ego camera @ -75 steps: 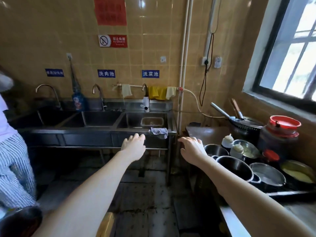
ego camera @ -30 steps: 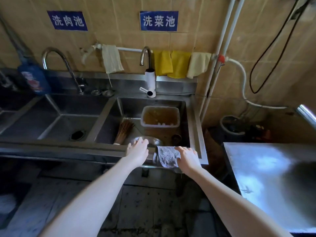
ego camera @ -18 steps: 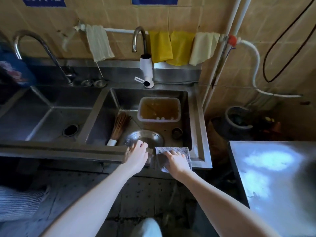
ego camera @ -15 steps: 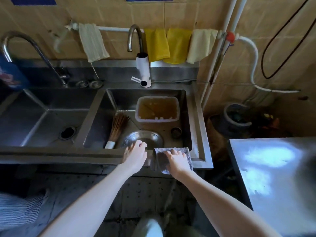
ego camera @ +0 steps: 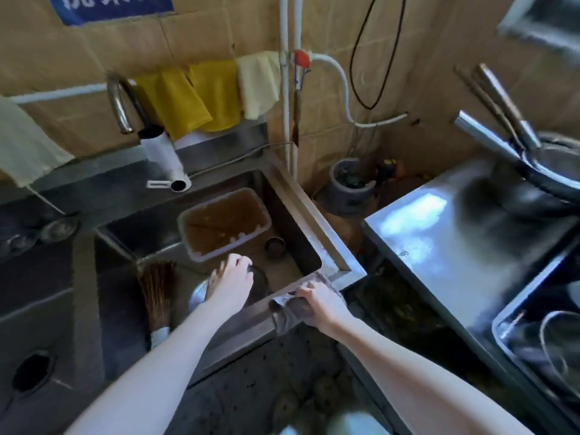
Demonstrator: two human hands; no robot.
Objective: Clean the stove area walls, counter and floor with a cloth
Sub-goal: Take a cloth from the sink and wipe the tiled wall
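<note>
A grey cloth (ego camera: 287, 313) hangs over the front rim of the steel sink (ego camera: 326, 243) near its right corner. My right hand (ego camera: 321, 301) grips the cloth there, fingers curled into its folds. My left hand (ego camera: 230, 282) reaches down into the right basin with relaxed fingers over a metal bowl (ego camera: 196, 298), mostly hidden under the hand; I cannot tell if it touches the bowl.
In the basin sit a plastic tub of brown liquid (ego camera: 224, 224), a small cup (ego camera: 275, 246) and a bamboo brush (ego camera: 157, 293). Yellow cloths (ego camera: 194, 97) hang behind the white tap (ego camera: 164, 160). A steel counter (ego camera: 455, 233) with pots (ego camera: 552, 164) stands on the right.
My left hand has moved from the sink's front rim into the basin over the bowl. My right hand has closed on the cloth. The view has swung to the right and tilted.
</note>
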